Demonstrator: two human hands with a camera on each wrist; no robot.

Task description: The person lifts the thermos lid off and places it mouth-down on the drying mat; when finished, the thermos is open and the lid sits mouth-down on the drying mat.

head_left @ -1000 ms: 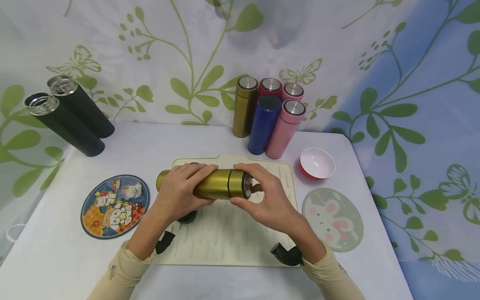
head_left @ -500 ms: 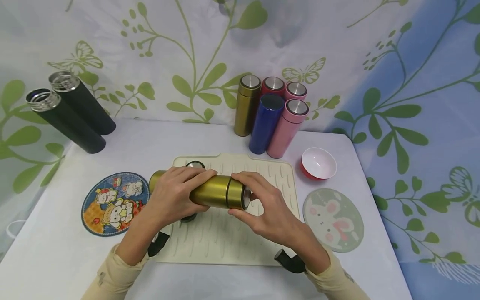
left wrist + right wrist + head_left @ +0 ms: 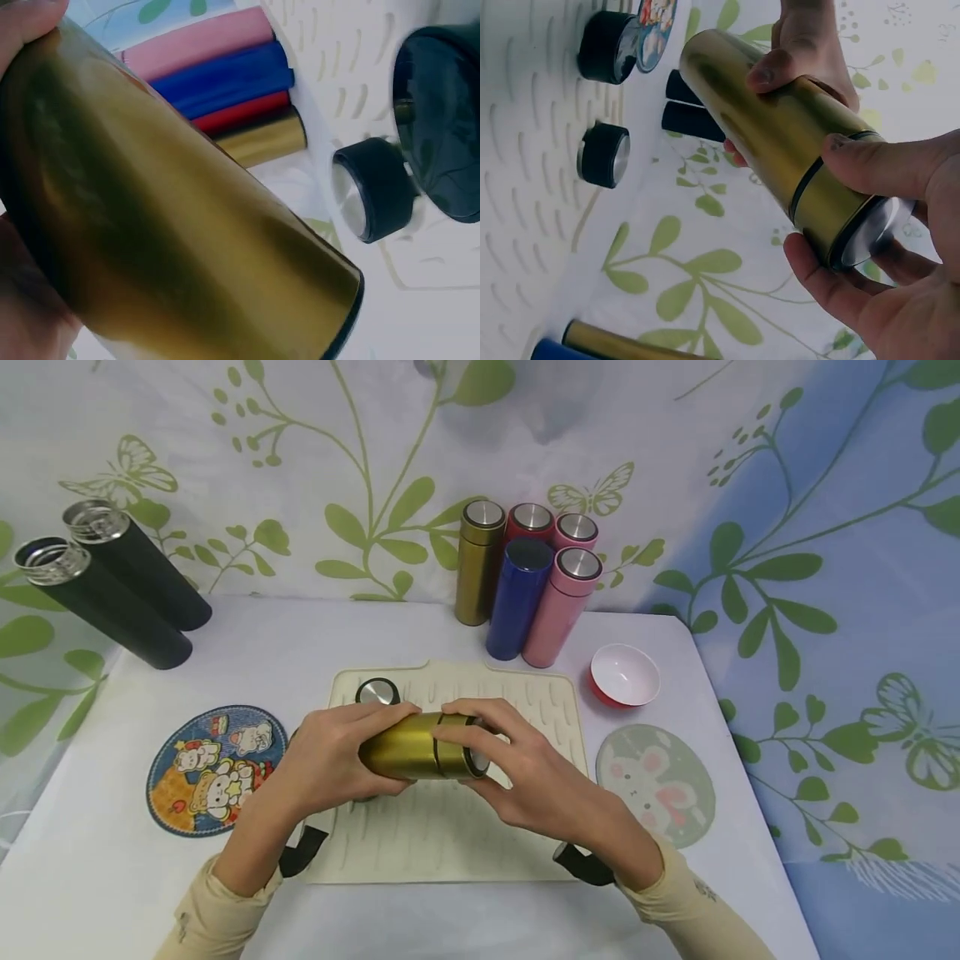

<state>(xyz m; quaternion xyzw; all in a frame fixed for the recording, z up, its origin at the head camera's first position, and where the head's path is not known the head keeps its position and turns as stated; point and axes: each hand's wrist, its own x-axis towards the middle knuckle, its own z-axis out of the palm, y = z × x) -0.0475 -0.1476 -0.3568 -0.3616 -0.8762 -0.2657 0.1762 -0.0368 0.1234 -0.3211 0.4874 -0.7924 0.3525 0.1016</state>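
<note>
A gold thermos (image 3: 769,112) is held on its side over the cream drying mat (image 3: 457,843). My left hand (image 3: 337,752) grips its body, thumb and fingers wrapped round it; in the left wrist view the golden body (image 3: 180,210) fills much of the picture. At the other end, my right hand (image 3: 517,768) holds the lid (image 3: 836,206) between thumb and fingers. This lid has a silver top and sits against the body with a dark seam between them. Two black lids lie on the mat, one lid (image 3: 377,692) behind my left hand and another lid (image 3: 607,46) largely hidden by it in the head view.
Two lidless black flasks (image 3: 112,602) stand at the back left. Gold, red, blue and pink thermoses (image 3: 517,597) cluster at the back. A red-and-white bowl (image 3: 624,677) and a bunny placemat (image 3: 660,785) are on the right; a cartoon placemat (image 3: 213,772) lies left.
The thermos has shifted a little left, its base end now hidden behind my left hand. My right fingers have moved round on the lid. A black lid on the mat has come into view.
</note>
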